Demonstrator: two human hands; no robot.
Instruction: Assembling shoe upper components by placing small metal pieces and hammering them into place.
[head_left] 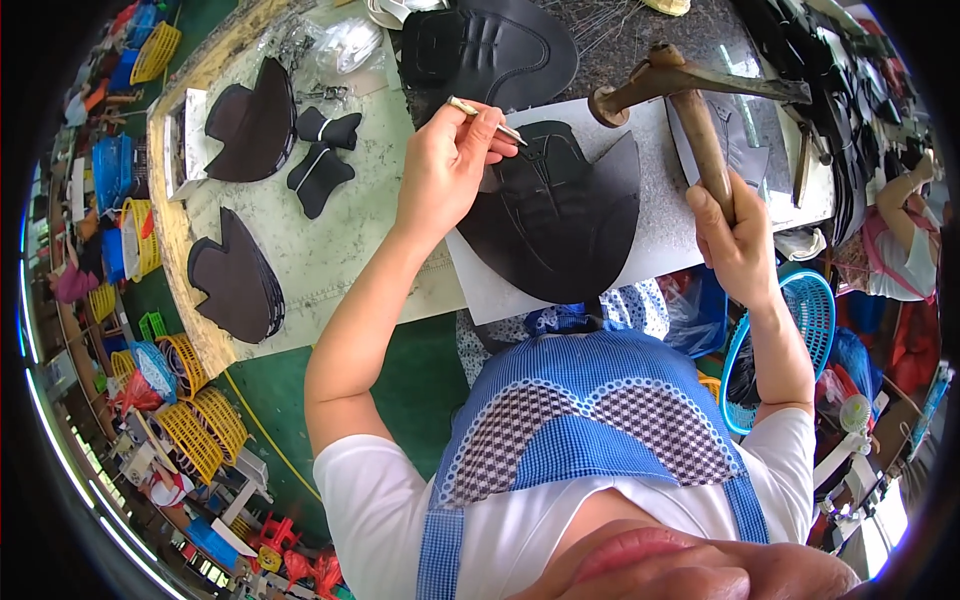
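Note:
My left hand (pixel 440 172) is closed around a slim metal punch (pixel 513 136). The punch's pointed end is at the upper part of a black leather shoe upper (pixel 560 235), which has slits and stitch-like lines; whether the tip touches it I cannot tell. This upper lies flat on a white board (pixel 656 205) in front of me. With its fingers wrapped round the wooden handle, my right hand (pixel 742 243) holds a hammer (pixel 704 148). Its dark, long-tailed metal head is raised above the board, to the right of the punch.
Stacked black cut pieces (pixel 252 125) and another stack (pixel 238 285) lie at the left. Small bow-shaped bundles (pixel 322 180) and clear plastic bags (pixel 345 45) are nearby. More black uppers (pixel 490 50) lie beyond. A blue basket (pixel 740 375) stands below the table's right side.

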